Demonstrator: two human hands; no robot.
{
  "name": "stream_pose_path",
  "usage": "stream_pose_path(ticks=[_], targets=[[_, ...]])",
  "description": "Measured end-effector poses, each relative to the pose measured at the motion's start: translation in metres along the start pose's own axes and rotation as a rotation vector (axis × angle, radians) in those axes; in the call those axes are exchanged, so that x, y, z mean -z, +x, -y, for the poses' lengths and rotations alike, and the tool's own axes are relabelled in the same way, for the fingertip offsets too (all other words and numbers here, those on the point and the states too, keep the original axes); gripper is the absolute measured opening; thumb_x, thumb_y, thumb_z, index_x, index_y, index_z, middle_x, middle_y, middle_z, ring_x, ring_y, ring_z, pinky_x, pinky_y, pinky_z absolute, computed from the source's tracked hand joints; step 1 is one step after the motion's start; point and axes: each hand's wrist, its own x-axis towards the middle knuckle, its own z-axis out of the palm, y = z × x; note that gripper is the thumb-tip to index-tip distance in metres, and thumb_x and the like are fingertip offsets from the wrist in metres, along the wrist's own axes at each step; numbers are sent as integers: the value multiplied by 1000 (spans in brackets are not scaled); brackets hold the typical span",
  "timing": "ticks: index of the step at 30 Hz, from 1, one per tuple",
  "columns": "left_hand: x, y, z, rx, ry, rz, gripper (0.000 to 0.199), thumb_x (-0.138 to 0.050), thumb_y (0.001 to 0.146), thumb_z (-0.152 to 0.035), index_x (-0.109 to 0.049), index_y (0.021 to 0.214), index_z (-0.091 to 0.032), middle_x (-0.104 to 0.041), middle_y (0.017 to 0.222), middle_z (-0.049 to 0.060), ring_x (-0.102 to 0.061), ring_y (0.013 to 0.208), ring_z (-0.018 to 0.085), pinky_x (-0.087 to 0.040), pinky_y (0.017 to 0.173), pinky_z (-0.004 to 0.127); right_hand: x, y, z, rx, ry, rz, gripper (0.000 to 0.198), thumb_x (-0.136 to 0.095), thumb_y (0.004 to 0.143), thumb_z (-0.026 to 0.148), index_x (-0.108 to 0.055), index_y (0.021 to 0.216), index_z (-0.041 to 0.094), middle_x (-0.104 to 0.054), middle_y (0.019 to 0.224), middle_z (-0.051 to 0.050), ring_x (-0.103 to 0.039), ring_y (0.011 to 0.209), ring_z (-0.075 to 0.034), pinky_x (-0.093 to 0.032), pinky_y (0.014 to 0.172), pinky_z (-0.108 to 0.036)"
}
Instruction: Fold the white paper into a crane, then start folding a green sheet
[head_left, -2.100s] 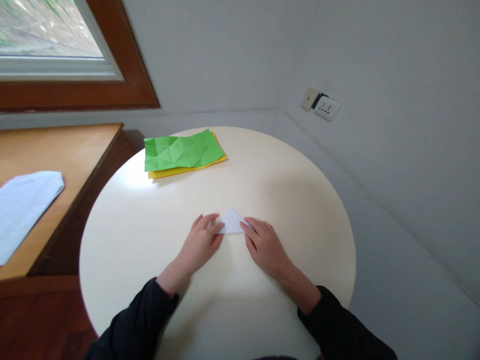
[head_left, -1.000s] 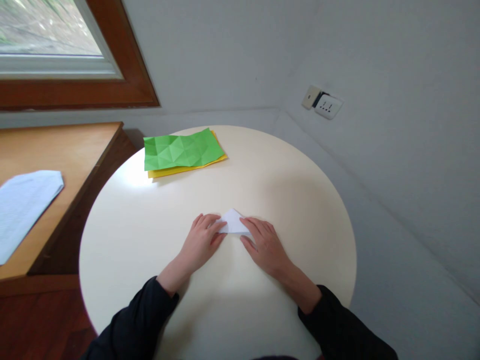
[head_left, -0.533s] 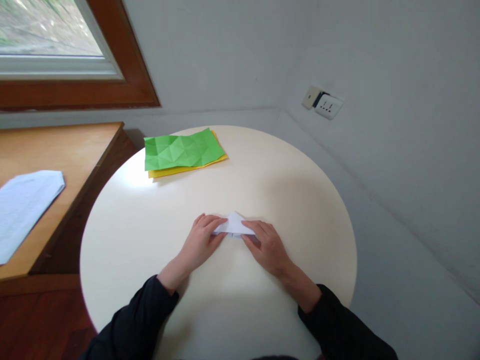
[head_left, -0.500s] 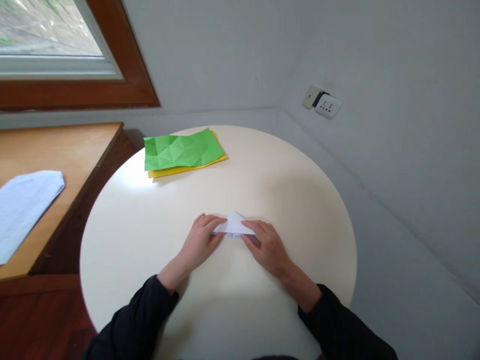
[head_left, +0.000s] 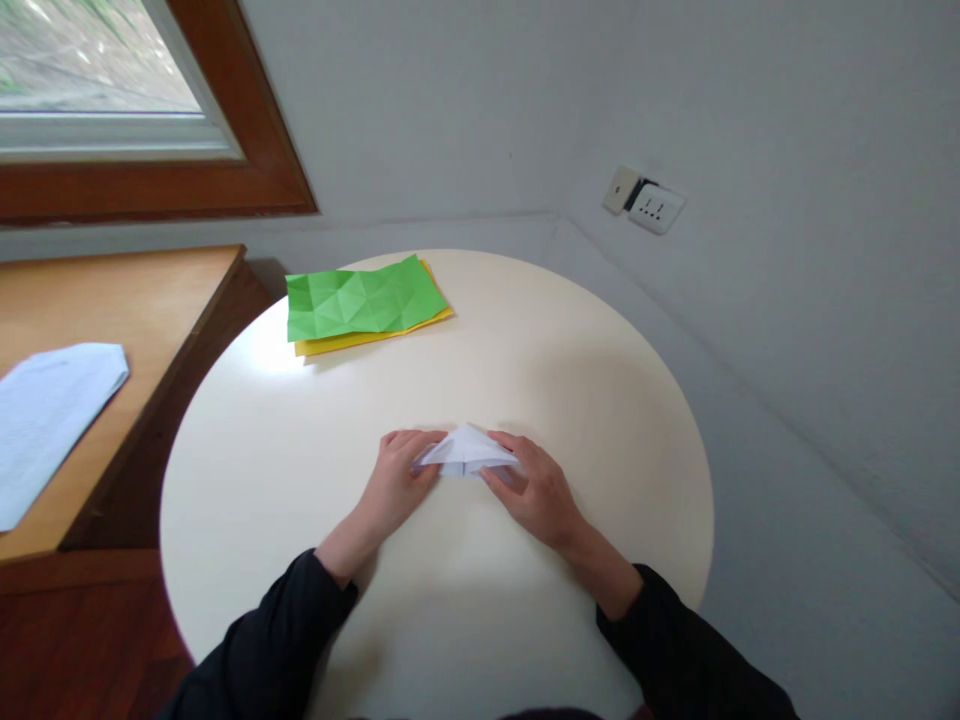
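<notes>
- Left hand [head_left: 397, 472] has slid outward, grip pinching one end of the white triangular folded paper [head_left: 465, 446].
- Right hand [head_left: 541, 497] pinches the other.
- Creased layers gape over the smooth round white table [head_left: 585, 350].

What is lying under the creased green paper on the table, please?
Yellow paper shows beneath the near and right edges of the creased green paper; whatever lies under its middle is covered.
</notes>
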Motion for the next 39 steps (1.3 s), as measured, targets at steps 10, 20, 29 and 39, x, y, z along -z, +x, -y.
stream_pose_path(ticks=[10,20,29,39], targets=[[10,1,-10,61,37,32,38,-58,82,-33,-59,117,-21,-67,78,3,-58,70,17,-45,73,34,-4,-1,-5,-100,143,-23,23,-51,86,25,-58,108,20,-67,99,-8,-65,78,-17,-56,76,-33],[11,0,-13,125,-398,143,28,-55,84,-34,-68,103,-18,-67,90,9,-63,79,17,-56,61,27,3,4,-3,-92,249,-71,19,-57,82,22,-61,100,19,-67,89,-5,-64,78,-16,-55,66,-27],[13,2,-15,22,-333,69,22,-56,83,-30,-70,97,-19,-71,90,9,-63,81,19,-55,69,31,3,5,-10,-60,294,-105,15,-64,77,18,-63,92,21,-66,87,-5,-63,83,-17,-54,74,-32],[12,3,-16,-86,-335,24,20,-54,84,-23,-71,95,-20,-71,88,9,-64,81,18,-53,72,30,2,5,-10,0,383,-87,28,-58,73,5,-66,93,22,-62,89,-5,-63,81,-16,-52,64,-25]])
